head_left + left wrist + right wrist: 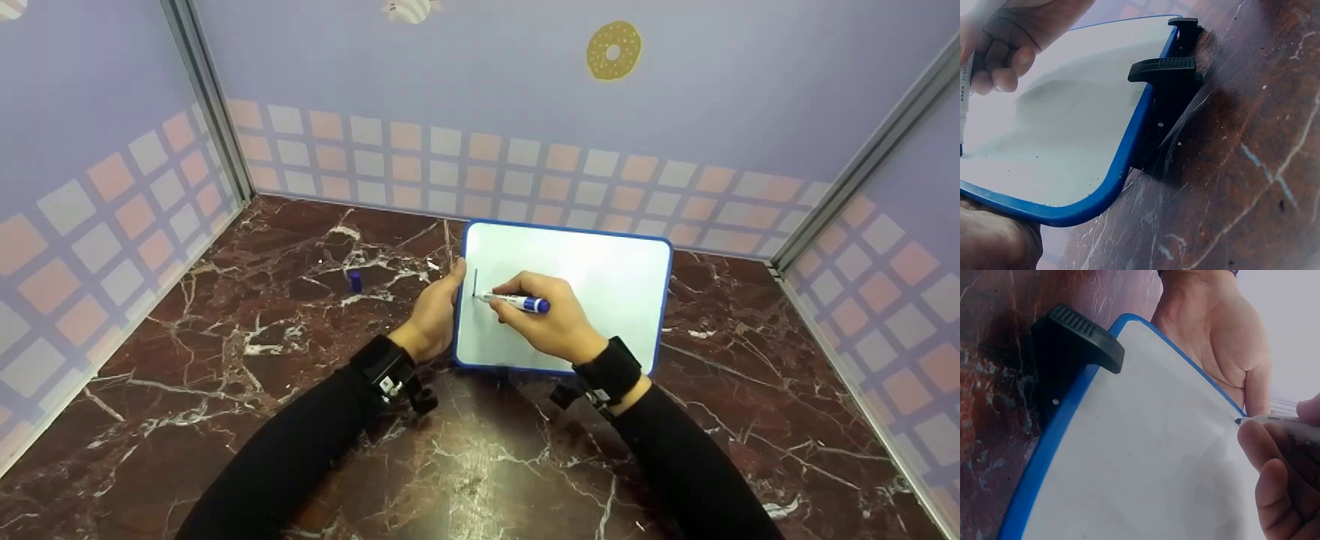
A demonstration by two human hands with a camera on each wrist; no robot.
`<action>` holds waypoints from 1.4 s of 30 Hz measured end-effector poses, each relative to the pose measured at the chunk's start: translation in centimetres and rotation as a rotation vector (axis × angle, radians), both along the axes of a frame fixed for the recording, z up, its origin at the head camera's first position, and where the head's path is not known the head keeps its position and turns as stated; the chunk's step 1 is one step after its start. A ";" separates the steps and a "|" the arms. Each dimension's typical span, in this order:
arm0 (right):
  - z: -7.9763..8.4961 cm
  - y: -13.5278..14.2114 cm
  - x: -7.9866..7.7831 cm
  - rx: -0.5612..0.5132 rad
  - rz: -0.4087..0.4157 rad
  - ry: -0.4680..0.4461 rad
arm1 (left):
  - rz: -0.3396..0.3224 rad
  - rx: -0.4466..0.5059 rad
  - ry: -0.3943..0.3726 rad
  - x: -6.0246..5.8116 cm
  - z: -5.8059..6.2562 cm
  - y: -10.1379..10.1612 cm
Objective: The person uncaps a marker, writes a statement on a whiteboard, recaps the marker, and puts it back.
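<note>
A whiteboard (600,285) with a blue frame stands tilted back on a dark stand, whose black clips (1165,68) hook over its lower edge. My left hand (433,311) holds the board's left edge, thumb along the frame; its other fingers are hidden behind the board. In my right hand (551,315) is a white marker (514,301) with a blue end, pinched between thumb and fingers. The marker's tip (1238,421) is right at the white surface near the left edge. Just above that tip in the head view runs a short upright blue line (475,281).
A small blue marker cap (355,281) stands on the dark red marbled table (247,420), left of the board. Patterned panels (420,161) enclose the table at the back and both sides, with metal posts (217,105) at the corners.
</note>
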State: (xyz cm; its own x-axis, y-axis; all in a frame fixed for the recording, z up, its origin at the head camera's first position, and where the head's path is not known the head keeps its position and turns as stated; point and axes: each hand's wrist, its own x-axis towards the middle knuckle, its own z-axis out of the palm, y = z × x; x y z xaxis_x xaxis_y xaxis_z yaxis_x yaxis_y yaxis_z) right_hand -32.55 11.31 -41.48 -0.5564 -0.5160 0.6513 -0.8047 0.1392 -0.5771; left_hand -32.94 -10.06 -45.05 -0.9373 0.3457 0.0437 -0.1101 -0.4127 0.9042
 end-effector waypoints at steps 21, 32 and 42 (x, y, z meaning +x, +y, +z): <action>0.1 0.0 0.2 0.077 0.002 0.027 | 0.034 0.020 0.003 -0.1 -0.1 0.2; 0.1 0.1 0.3 0.101 0.044 -0.013 | 0.053 -0.015 0.012 0.0 0.0 0.1; 0.0 -0.1 0.4 0.113 0.021 0.056 | 0.055 -0.001 0.009 -0.1 -0.1 0.1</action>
